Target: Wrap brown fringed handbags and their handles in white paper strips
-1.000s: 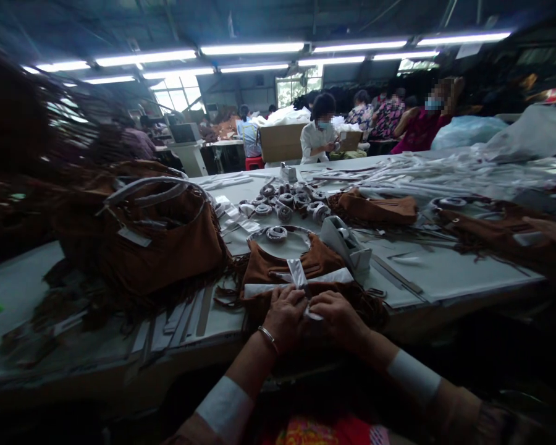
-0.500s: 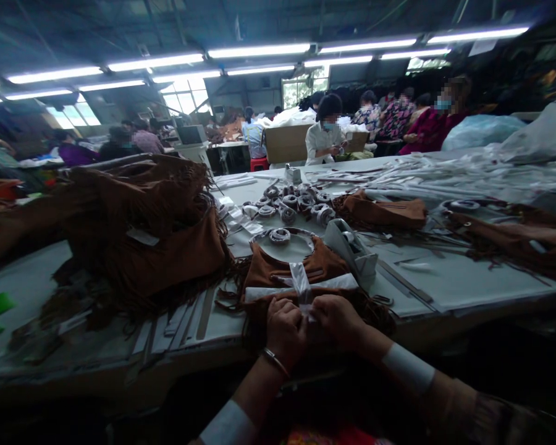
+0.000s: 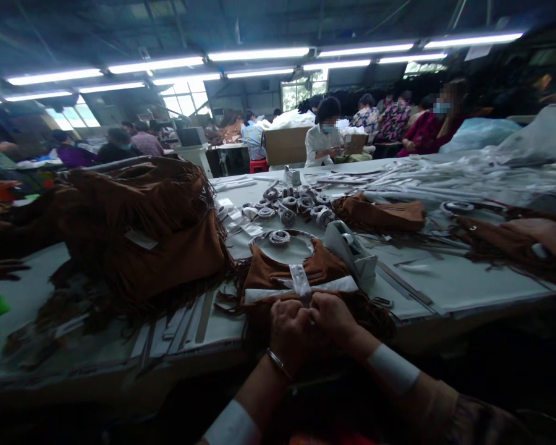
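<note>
A brown fringed bag (image 3: 322, 262) lies at the table's front edge, its curved handle away from me. Across it runs a white strip (image 3: 336, 286), and a clear, shiny strip (image 3: 299, 279) crosses that one lengthwise. Both hands are closed side by side at the near end of the shiny strip. My left hand (image 3: 290, 327) has its fingers curled in and wears a bracelet at the wrist. My right hand (image 3: 334, 318) is pinched against it, at the strip's end. Their fingertips are mostly hidden.
Piled brown bags (image 3: 167, 247) stand at the left, with another person's hand (image 3: 2, 270) beyond. A tape dispenser (image 3: 352, 250) sits right of the bag, near metal rulers (image 3: 405, 281). Rolled strips (image 3: 290, 201) lie behind. At far right, someone's hand (image 3: 547, 235) touches a brown bag.
My hands have drawn closer together and their fingers are curled tighter. At the left, the other person's arm has pulled back from the pile. The hand at far right has shifted slightly.
</note>
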The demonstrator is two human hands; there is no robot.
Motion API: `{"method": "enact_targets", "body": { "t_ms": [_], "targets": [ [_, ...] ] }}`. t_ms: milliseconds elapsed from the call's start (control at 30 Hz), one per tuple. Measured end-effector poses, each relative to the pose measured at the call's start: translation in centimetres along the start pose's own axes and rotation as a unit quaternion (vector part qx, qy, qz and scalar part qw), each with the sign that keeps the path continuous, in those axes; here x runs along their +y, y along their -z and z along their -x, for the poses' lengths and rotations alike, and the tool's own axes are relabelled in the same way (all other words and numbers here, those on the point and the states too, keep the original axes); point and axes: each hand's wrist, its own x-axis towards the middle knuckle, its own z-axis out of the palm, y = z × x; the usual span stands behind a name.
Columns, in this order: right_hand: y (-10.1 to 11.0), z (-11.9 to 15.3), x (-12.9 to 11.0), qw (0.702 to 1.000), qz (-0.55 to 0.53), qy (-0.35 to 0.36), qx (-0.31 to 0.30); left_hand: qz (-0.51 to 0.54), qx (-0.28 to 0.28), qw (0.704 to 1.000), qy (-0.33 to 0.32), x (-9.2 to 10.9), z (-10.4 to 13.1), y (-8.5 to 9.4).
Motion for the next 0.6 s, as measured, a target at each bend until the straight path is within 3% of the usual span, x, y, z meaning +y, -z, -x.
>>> {"method": "enact_targets", "body": {
  "t_ms": [133, 333, 433, 500, 600],
  "targets": [
    [0.1, -0.1, -0.1, 1.000, 0.013, -0.009, 0.002, 0.037, -0.023, 0.993, -0.112, -0.9, 0.6, -0.5],
    [-0.2, -0.1, -1.3, 0.998, 0.054, -0.022, -0.003, 0.036, -0.011, 0.990, -0.138, -1.6, 0.6, -0.8],
    [1.0, 0.7, -1.4, 0.998, 0.064, 0.008, 0.002, 0.018, -0.020, 0.990, -0.136, -1.6, 0.5, -0.9],
    [3.3, 1.0, -0.2, 0.997, 0.037, 0.040, 0.056, 0.003, -0.024, 0.991, -0.130, -1.5, 0.5, -0.9],
    [8.5, -0.1, 3.8, 0.970, -0.070, 0.013, 0.232, -0.016, -0.027, 0.992, -0.126, -1.3, 0.5, -0.9]
  ]
}}
